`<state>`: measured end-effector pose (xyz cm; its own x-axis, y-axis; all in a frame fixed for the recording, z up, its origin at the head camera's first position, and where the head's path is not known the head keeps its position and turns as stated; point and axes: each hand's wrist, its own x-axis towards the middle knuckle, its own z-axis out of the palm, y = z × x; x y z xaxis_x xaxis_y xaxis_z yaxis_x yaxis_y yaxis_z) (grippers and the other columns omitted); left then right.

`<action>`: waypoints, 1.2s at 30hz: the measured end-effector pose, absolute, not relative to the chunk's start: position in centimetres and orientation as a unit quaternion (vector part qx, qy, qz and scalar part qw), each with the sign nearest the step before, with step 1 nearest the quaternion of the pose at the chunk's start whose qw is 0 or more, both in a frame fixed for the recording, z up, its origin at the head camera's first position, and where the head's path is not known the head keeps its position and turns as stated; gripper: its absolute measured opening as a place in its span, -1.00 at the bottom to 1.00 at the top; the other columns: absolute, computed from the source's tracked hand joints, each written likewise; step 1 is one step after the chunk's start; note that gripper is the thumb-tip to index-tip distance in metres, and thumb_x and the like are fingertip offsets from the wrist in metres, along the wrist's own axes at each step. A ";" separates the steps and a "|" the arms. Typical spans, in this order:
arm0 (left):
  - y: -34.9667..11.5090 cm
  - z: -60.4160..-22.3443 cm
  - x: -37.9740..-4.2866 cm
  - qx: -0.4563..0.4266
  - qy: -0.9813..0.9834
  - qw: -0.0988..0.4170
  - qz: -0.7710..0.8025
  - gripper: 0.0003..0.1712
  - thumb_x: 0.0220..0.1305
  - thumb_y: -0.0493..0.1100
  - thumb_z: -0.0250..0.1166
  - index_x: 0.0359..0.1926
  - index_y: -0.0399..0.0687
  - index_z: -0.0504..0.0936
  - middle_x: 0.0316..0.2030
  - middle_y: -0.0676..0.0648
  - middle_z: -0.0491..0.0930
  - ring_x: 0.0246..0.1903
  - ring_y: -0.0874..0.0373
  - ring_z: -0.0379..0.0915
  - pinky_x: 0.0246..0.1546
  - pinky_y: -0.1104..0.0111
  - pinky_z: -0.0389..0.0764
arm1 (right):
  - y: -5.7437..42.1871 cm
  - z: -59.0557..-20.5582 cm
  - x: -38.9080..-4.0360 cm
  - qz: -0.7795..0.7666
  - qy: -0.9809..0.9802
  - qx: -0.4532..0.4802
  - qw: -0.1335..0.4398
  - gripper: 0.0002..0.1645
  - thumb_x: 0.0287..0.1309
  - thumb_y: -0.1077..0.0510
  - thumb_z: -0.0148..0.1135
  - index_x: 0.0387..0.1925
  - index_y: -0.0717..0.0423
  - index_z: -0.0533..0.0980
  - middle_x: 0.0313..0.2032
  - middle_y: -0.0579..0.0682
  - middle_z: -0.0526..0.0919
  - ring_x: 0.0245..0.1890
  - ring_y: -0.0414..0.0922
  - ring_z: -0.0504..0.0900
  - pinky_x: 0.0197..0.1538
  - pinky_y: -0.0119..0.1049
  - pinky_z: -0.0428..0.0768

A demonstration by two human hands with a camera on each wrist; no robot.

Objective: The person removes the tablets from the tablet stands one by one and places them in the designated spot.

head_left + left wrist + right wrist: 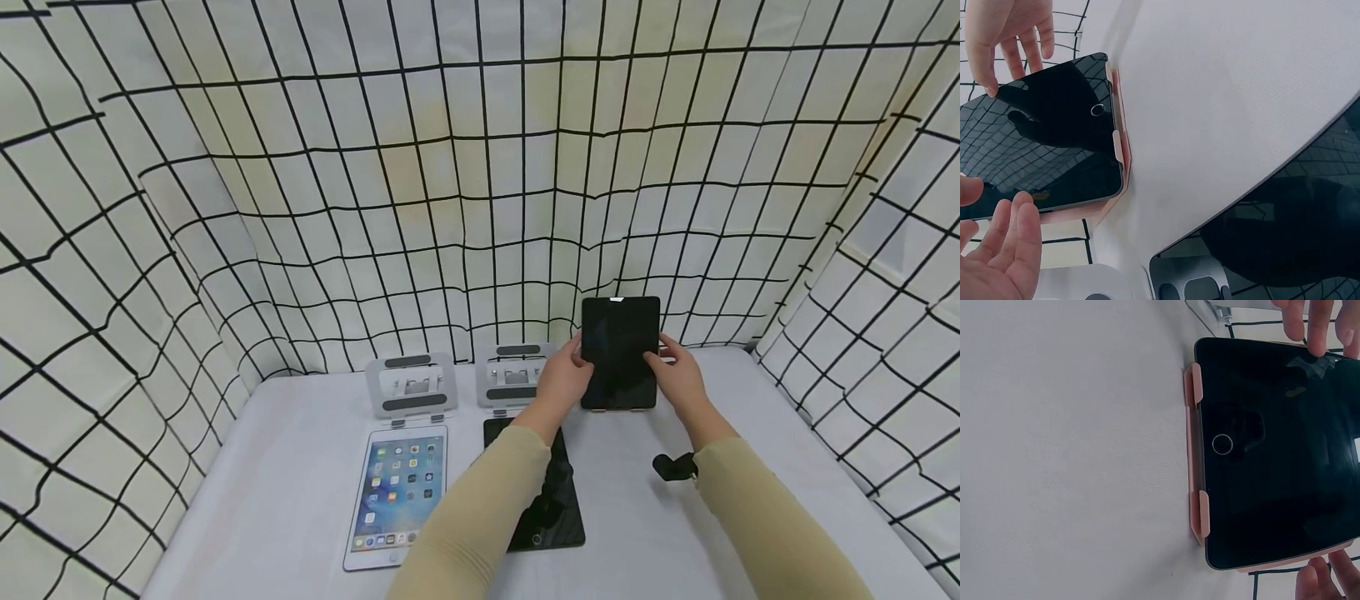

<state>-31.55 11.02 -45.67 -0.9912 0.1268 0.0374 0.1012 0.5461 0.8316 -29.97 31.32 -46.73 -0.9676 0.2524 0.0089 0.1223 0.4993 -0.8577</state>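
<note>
A black tablet point(619, 350) stands upright and leaned back at the back right of the table, its screen dark and its home button low. Its lower edge sits behind the clips of a pink stand point(1204, 514), which shows along the bottom in both wrist views. My left hand point(564, 377) holds the tablet's left side, thumb over the screen's edge. On the opposite side my right hand point(681, 379) holds it with the thumb at the front edge. The other fingers lie partly hidden behind the tablet.
Left of it stand two grey tablet holders point(414, 403) with dark pads. In front of them lie a white tablet point(405, 483) with a lit home screen and another black tablet point(564, 500), partly under my left sleeve. A white wall with black grid lines point(480, 200) rises behind the table.
</note>
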 end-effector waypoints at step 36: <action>11.0 -48.1 -31.9 0.120 0.870 -0.094 0.468 -0.16 0.39 -0.31 0.21 0.46 0.59 0.18 0.03 0.09 0.63 -0.10 0.22 0.58 -0.32 0.38 0.54 | 33.5 -49.1 -29.4 0.486 -0.865 -0.043 0.121 -0.22 0.47 0.31 -0.07 0.57 -0.22 -0.01 0.23 0.30 0.39 0.24 0.22 0.41 0.18 0.11 0.47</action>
